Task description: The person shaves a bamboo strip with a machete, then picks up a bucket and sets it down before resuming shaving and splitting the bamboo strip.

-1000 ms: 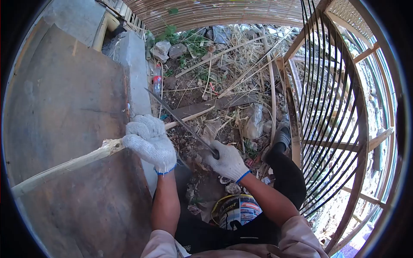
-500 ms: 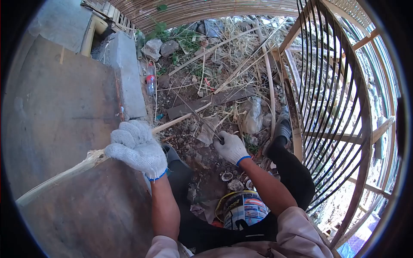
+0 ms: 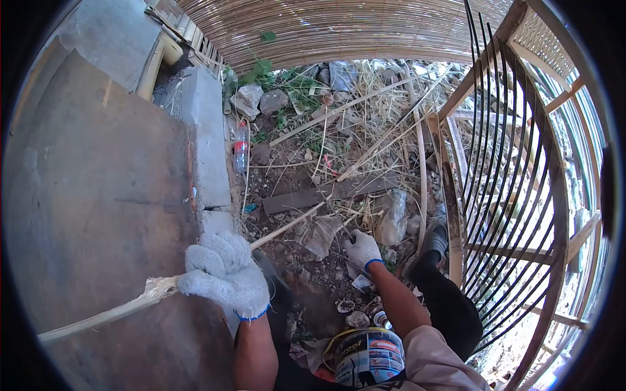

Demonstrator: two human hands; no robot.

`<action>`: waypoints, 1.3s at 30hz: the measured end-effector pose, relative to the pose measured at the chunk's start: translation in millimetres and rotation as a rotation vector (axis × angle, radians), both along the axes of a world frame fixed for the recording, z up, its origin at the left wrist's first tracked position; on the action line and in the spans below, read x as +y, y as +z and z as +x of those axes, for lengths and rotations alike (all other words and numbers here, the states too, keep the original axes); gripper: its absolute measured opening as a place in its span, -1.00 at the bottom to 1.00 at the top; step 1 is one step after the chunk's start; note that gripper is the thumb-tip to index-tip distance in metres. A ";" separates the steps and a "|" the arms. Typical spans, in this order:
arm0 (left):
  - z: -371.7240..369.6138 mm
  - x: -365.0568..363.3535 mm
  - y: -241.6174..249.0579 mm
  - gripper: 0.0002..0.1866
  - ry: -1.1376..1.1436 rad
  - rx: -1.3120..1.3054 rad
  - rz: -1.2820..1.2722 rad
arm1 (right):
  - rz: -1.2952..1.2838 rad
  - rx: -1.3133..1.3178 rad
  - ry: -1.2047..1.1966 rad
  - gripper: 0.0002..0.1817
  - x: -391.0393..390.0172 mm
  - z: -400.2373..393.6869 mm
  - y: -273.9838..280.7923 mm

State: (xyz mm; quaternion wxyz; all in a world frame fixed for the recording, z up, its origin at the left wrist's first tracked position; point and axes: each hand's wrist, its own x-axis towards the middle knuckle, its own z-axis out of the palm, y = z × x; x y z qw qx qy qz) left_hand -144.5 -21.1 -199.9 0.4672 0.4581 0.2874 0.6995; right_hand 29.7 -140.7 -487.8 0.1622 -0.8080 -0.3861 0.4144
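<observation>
My left hand point(image 3: 228, 274), in a white knitted glove with a blue cuff, is closed around a long pale wooden stick point(image 3: 117, 315). The stick's thick, rough part lies to the left over a brown board; its thinner end point(image 3: 293, 226) reaches up and right above the soil. Lower and farther right, my right hand point(image 3: 363, 249), gloved alike, is closed on the dark handle of a long knife point(image 3: 353, 238). Most of its blade cannot be made out against the littered ground. The hands are apart, and the knife is away from the stick.
A brown board point(image 3: 98, 182) fills the left beside a concrete block edge point(image 3: 212, 140). A curved frame with black rods point(image 3: 505, 176) stands at right. A labelled bucket point(image 3: 368, 355) sits near my legs. Plastic bottle point(image 3: 240, 146), dark plank point(image 3: 326, 193) and straw litter the ground.
My view has tilted upward, so the scene sits lower. My right hand has moved down and outward, and the blade no longer points up and left. My left hand keeps its grip on the stick.
</observation>
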 end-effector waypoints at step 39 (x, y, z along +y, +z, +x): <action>-63.6 27.5 -6.5 -0.33 -0.219 -0.169 -0.052 | -0.065 -0.044 0.003 -0.65 -32.5 9.5 -41.1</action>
